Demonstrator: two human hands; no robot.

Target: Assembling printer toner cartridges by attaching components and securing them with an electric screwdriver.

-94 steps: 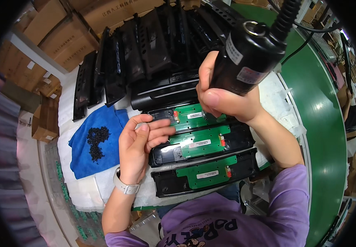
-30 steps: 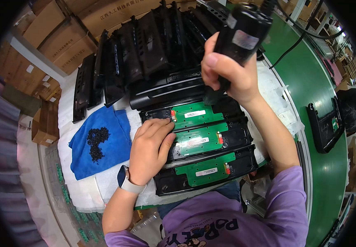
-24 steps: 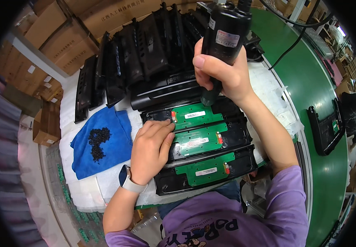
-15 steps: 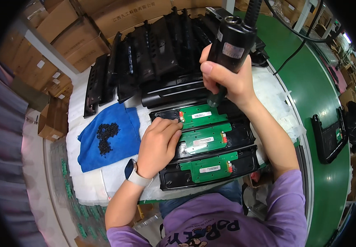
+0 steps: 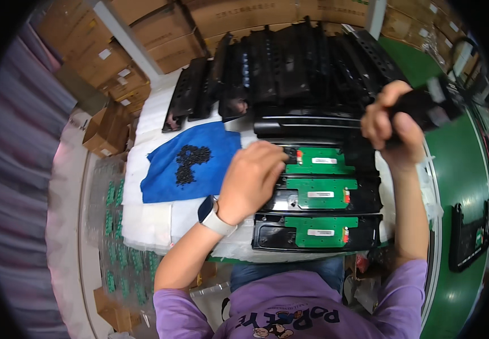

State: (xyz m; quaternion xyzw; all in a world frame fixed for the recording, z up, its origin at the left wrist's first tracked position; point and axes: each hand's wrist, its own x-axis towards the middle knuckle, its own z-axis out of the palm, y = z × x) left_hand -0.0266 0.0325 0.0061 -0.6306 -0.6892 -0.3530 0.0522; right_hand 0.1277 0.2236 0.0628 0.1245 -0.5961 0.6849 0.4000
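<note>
Tabletop [image 5: 148, 223] is stretching before us; black housings [image 5: 290, 73] are crowding its far edge; three black panels [image 5: 370, 192] bearing green circuit boards [image 5: 329, 185] are lying toward its near right corner; a blue cloth [image 5: 159, 178] is lying near its left edge; near the right edge, our right hand [image 5: 397, 127] is wrapping curled fingers round a black power tool [image 5: 428, 107]; our left hand [image 5: 253, 176] is resting, fingers bent, at the farthest panel's left end, whether gripping we cannot tell; black bits [image 5: 190, 161] are sitting heaped on the cloth.
</note>
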